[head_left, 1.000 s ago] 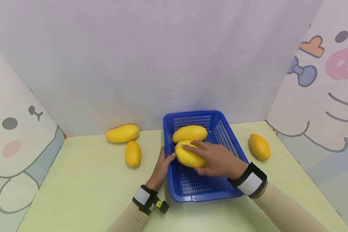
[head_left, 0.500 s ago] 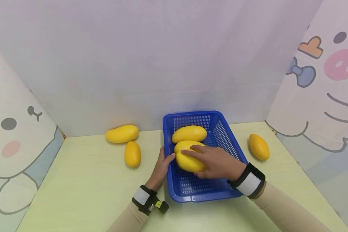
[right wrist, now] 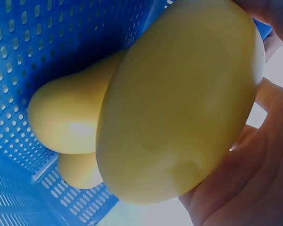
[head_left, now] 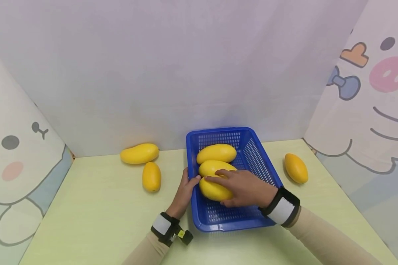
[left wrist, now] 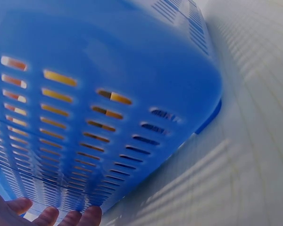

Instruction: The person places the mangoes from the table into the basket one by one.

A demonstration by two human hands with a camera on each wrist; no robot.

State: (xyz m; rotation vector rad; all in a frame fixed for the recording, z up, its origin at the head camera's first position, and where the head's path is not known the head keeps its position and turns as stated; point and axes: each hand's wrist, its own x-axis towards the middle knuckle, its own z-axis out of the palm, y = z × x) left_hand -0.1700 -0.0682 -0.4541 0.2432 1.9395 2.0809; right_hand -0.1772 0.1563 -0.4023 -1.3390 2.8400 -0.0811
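At the bottom edge of the frame, my beige sleeves point(head_left: 328, 235) lead up to black wrist straps point(head_left: 282, 208) with white patches. Just left of lower centre, my left hand point(head_left: 184, 189) grips the left side of a blue basket point(head_left: 232, 226), thumb over the rim, fingertips against the slotted outer wall. Right of centre, my right hand point(head_left: 247, 186) reaches into the basket and holds the nearest yellow fruit point(head_left: 213, 191) — smooth, oval, mango-like — with thumb and fingers spread around it. I cannot tell whether that fruit rests on the basket floor.

Just behind it, partly hidden by my fingers, lies the middle yellow fruit point(head_left: 212, 167); a third, the back fruit point(head_left: 216, 153), lies near the basket's far end.

On the pale green table point(head_left: 103, 221), left of centre, a small orange-yellow fruit point(head_left: 151, 177) lies just below a longer yellow fruit point(head_left: 140, 154). Right of the basket sits a lone orange-yellow fruit point(head_left: 296, 168).

Beyond, pale lavender cloth point(head_left: 172, 73) fills the upper frame, between a cartoon face at left point(head_left: 16, 165) and a pink-snouted cartoon at right point(head_left: 368, 110).
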